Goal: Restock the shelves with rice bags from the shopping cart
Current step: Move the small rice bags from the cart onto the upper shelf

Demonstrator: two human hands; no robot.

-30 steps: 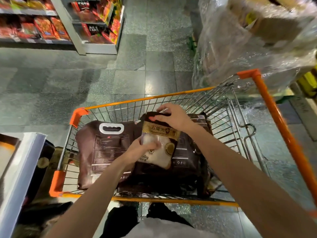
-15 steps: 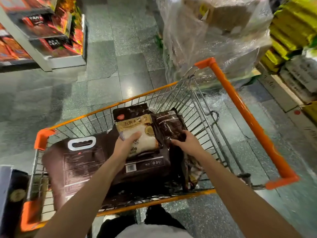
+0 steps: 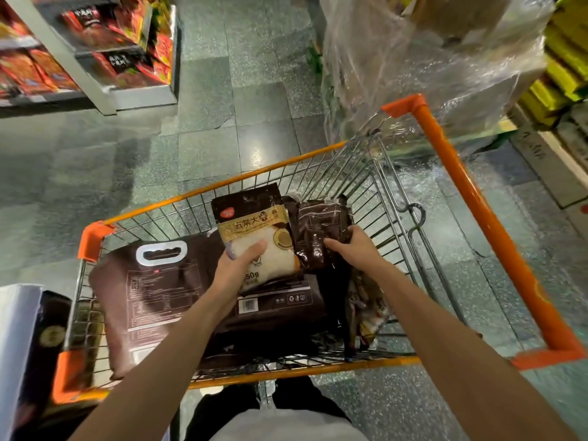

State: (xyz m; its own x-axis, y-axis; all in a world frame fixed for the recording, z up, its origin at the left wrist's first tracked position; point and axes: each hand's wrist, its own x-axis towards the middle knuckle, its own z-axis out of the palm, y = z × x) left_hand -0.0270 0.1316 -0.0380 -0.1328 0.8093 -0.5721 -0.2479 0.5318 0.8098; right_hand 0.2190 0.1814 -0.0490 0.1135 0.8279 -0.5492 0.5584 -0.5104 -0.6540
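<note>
Over the shopping cart (image 3: 476, 218), the left hand (image 3: 237, 265) grips a small rice bag (image 3: 251, 224) by its lower edge, thumb across the clear window. The right hand (image 3: 353, 246) curls round a dark bag (image 3: 318, 224) just beside it. Both are above a big brown bag (image 3: 152, 291) lying flat in the cart. A shelf (image 3: 105, 58) of red packets stands far left, and a plastic-wrapped stack (image 3: 429, 58) far right.

In the orange-railed shopping cart (image 3: 477, 218), a large brown rice bag (image 3: 152, 297) lies flat at its left side, while a windowed small bag (image 3: 254, 224) and a dark small bag (image 3: 318, 230) are tilted up at its middle.
</note>
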